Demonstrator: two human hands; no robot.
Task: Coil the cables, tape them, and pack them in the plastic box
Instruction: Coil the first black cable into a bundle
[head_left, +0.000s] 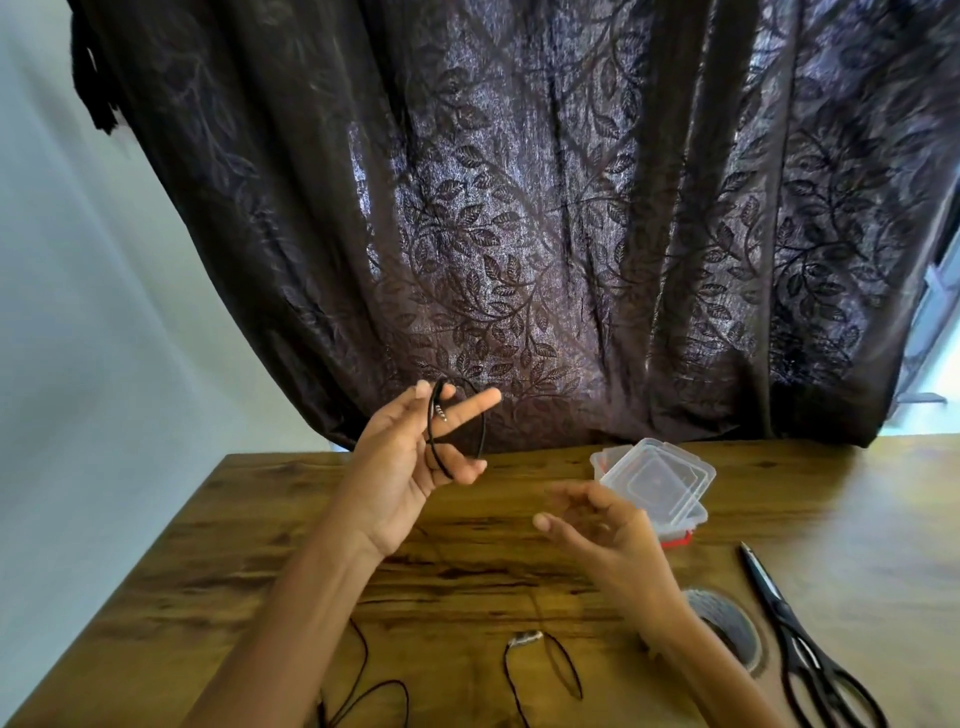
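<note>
My left hand (410, 457) is raised above the table with a thin black cable (483, 431) looped around its fingers; the metal jack plug lies between two fingers. The rest of the cable (545, 670) trails down onto the wooden table in loose loops. My right hand (602, 525) hovers lower and to the right, blurred, fingers curled and apart, holding nothing that I can see. The clear plastic box (657, 480) with its lid on sits just behind the right hand. A roll of grey tape (727, 623) lies beside my right forearm.
Black-handled scissors (800, 639) lie on the right of the wooden table (260, 545). A dark leaf-patterned curtain (519, 208) hangs behind the table's far edge. A red piece shows under the box.
</note>
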